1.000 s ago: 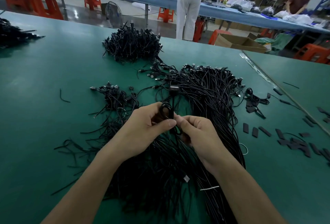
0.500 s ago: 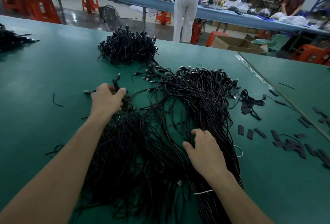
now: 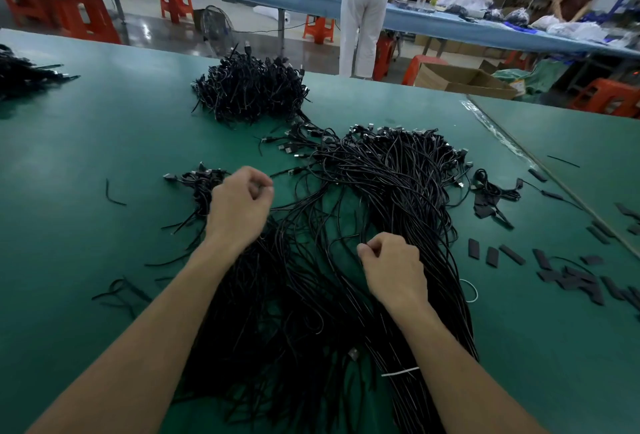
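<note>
A big bundle of long black cables (image 3: 398,191) lies spread over the green table (image 3: 104,142), its plug ends pointing away from me. My right hand (image 3: 393,269) is over the bundle's middle, fingers curled, thumb and forefinger pinching one thin black cable (image 3: 337,243). My left hand (image 3: 239,206) hovers to the left with curled fingers, and nothing shows in it. Just beyond it lies a small pile of coiled cables (image 3: 195,184).
A larger heap of coiled cables (image 3: 249,90) sits farther back, and another dark pile (image 3: 20,73) lies at the far left. Short black strips (image 3: 554,271) are scattered on the right near the table seam (image 3: 512,146). A white tie (image 3: 400,372) binds the bundle. Two people stand at a blue table behind.
Both hands held a coiled cable a second ago. My left hand laid it on the small left pile and has drawn back without it. My right hand dropped onto the bundle and pinched a cable.
</note>
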Demonstrator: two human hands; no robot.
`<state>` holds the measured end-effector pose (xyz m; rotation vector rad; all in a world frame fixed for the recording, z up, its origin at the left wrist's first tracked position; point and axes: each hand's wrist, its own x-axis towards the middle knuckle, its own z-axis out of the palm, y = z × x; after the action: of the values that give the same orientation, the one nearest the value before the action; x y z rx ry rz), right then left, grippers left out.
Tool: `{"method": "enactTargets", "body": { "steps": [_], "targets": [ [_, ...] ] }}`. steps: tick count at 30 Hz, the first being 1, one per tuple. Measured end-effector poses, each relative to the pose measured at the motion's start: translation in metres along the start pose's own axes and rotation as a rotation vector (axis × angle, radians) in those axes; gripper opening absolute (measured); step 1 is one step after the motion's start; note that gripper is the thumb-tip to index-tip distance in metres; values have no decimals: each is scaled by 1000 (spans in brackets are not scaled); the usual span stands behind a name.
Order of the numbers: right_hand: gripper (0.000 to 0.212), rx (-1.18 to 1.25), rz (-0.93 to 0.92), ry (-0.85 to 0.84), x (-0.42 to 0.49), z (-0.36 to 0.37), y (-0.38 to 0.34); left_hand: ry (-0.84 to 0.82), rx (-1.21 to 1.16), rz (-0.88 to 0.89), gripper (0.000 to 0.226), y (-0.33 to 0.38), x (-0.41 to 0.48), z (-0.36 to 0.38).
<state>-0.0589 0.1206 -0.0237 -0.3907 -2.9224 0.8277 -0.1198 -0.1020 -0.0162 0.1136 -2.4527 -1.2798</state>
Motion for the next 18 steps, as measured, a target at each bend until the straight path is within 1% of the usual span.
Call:
{"method": "enactTargets", "body": {
  "steps": [2,4,8,10,12,14,15,18],
  "targets": [
    [20,22,0,32,2,-3,-1,-139,-15,79,17,15,-8,2],
    [23,54,-8,73,4,-9,-3,-266,-10,133,16,26,-16,5],
    [30,49,-66,195,5,-20,-9,-364,-36,178,8,39,-28,13],
    [31,36,-86,262,6,-26,-11,-401,-37,182,6,41,-32,16],
    [28,103,-73,280,7,-30,-12,-449,-19,187,7,43,-37,18],
    [25,258,-80,216,6,-32,-17,-492,10,179,18,43,-39,20],
    [24,316,-122,176,2,-32,-22,-501,4,169,28,44,-40,20],
    [25,385,-330,54,-19,-37,-50,-488,-50,178,62,53,-45,23]
  ]
}}
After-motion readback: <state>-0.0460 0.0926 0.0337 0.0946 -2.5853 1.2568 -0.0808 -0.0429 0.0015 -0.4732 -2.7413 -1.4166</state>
